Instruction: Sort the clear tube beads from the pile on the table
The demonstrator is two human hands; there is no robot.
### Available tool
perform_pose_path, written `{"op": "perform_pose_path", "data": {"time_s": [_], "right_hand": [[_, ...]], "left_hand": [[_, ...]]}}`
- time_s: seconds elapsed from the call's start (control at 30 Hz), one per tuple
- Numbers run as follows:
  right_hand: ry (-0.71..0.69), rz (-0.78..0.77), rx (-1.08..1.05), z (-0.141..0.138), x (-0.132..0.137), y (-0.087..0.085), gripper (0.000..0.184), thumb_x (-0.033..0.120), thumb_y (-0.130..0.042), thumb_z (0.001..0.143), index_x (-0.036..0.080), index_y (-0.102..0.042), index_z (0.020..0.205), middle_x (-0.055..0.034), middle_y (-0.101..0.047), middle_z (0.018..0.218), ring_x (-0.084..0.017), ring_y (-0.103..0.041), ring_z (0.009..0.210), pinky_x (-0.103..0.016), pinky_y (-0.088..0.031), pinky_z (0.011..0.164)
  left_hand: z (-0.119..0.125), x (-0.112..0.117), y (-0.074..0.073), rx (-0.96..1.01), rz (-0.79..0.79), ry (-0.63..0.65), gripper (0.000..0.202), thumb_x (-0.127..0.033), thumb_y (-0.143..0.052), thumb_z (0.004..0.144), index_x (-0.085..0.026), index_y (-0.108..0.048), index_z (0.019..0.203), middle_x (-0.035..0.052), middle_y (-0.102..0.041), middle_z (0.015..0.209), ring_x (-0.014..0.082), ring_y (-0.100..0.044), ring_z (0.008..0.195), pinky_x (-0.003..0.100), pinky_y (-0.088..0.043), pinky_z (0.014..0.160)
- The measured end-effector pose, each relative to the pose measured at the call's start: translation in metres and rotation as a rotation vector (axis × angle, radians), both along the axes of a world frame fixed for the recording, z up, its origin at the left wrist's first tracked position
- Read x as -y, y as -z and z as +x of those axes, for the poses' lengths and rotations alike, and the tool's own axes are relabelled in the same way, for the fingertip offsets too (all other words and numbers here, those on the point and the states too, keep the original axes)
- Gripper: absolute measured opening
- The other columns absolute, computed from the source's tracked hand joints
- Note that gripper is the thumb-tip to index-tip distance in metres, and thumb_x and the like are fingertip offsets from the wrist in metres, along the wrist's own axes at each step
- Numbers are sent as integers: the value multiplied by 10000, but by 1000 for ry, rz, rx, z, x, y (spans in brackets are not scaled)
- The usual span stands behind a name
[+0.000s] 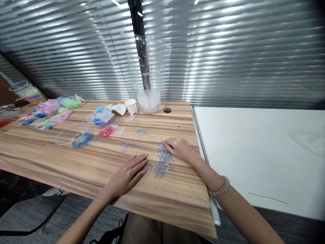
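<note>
The left hand (130,171) lies flat, empty, on the brown wooden table (167,203). To its right, the curled right hand (179,149) touches piled shiny pale-blue little sticks (162,166); can't tell if it's gripping any.

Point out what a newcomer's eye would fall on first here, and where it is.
The eye would likely land on the pile of small clear, bluish pieces on the wooden table, with the right hand at its upper right edge and the left hand lying flat to its left. Next might come the tall clear bag standing near the table's back edge, then the colourful packets toward the far left.
</note>
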State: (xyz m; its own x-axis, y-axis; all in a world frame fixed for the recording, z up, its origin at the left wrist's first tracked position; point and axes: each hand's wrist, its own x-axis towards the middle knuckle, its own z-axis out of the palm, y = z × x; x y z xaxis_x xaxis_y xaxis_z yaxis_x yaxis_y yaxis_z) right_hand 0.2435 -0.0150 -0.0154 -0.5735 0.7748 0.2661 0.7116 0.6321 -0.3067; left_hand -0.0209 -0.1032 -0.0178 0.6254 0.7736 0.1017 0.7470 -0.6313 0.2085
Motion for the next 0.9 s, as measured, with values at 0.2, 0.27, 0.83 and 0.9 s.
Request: {"op": "perform_pose_path", "data": {"time_s": [0.2, 0.27, 0.83, 0.9], "right_hand": [[3, -25, 12, 1, 1, -2, 208, 186, -452, 916, 169, -644, 836, -50, -679, 854, -153, -584, 752, -249, -318, 635], [5, -33, 17, 1, 0, -3, 213, 187, -448, 917, 170, -644, 837, -51, -680, 855, -154, -584, 750, -251, -316, 634], [12, -53, -6, 3, 0, -2, 218, 210, -438, 927, 178, -650, 887, -46, -678, 897, -157, -592, 794, -247, -331, 645], [17, -58, 0, 3, -1, -1, 216, 207, -440, 924, 178, -653, 898, -50, -678, 908, -159, -594, 798, -250, -332, 646]], "left_hand": [[2, 0, -3, -3, 6, 1, 425, -317, -389, 959, -236, -369, 1376, 36, -337, 1446, 207, -308, 1336, 429, -302, 1108], [3, 0, -4, 1, 7, 0, 424, -319, -388, 959, -232, -373, 1374, 37, -342, 1443, 208, -312, 1334, 430, -308, 1104], [3, 1, -5, 14, 6, 6, 413, -315, -378, 963, -213, -392, 1364, 47, -351, 1438, 204, -320, 1330, 425, -315, 1102], [3, 0, -5, 14, 9, 10, 415, -317, -375, 964, -219, -386, 1367, 51, -354, 1436, 208, -326, 1327, 432, -316, 1100]]}}
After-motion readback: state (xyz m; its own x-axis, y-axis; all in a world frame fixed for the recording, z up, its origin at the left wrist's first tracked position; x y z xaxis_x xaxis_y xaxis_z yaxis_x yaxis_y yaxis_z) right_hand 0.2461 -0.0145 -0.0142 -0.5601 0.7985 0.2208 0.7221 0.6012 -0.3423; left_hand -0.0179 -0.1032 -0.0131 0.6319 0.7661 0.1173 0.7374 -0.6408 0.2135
